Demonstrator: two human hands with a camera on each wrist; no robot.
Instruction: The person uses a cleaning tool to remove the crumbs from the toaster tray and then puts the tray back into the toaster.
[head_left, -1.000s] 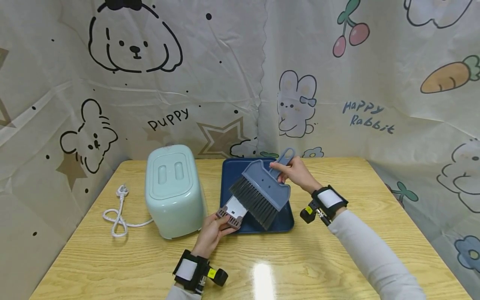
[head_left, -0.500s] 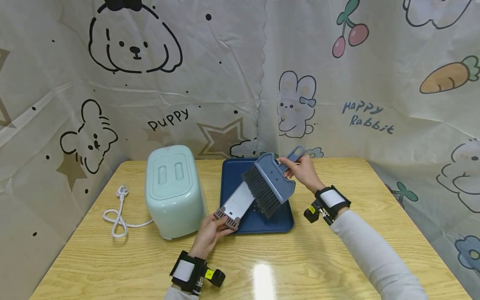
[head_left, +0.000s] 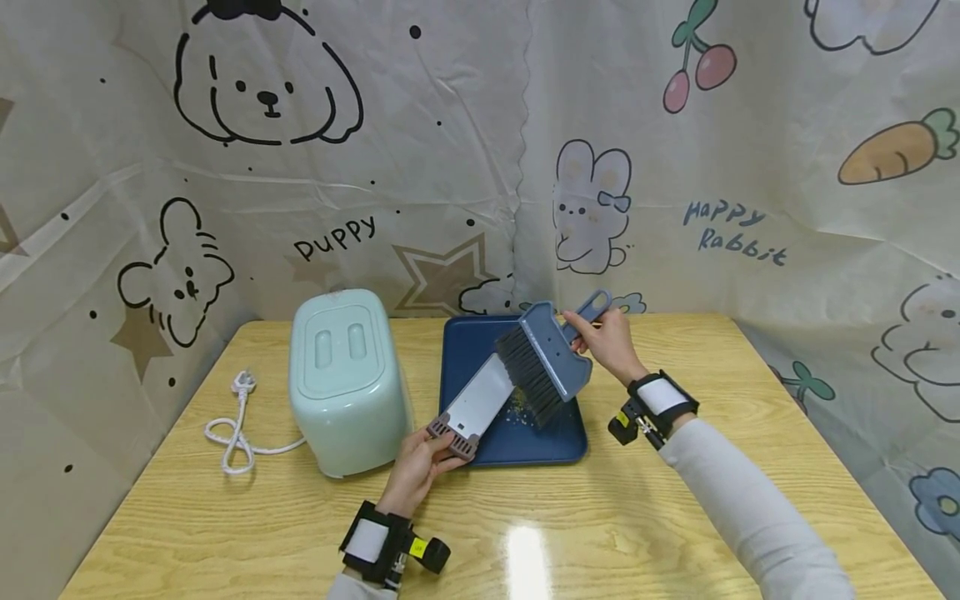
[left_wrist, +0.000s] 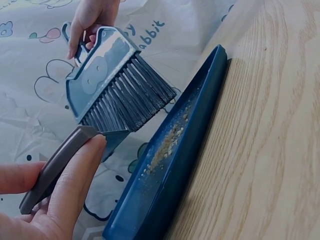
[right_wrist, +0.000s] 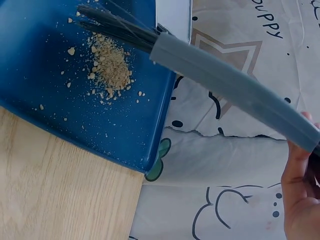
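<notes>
My left hand [head_left: 411, 475] pinches the brown slotted end of a toaster crumb tray [head_left: 483, 396], whose silvery metal plate slants up to the right. The plate is over the blue serving tray [head_left: 452, 354]. By its looped handle, my right hand [head_left: 609, 343] grips a blue-grey hand brush [head_left: 557, 350]. Its dark bristles [left_wrist: 131, 97] are at the far end of the metal plate; whether they touch it I cannot tell. Below, a pile of tan crumbs [right_wrist: 111, 65] lies on the serving tray, with loose bits scattered around it.
A mint-green toaster [head_left: 348, 387] stands left of the serving tray, close to my left hand. Its white cord and plug [head_left: 242, 417] lie on the wooden table [head_left: 660, 525] further left. A printed cloth [head_left: 450, 150] hangs behind the table.
The brush has moved up and to the right along the metal plate, off most of it. More of the plate and the crumbs on the serving tray now show. My left hand has barely moved.
</notes>
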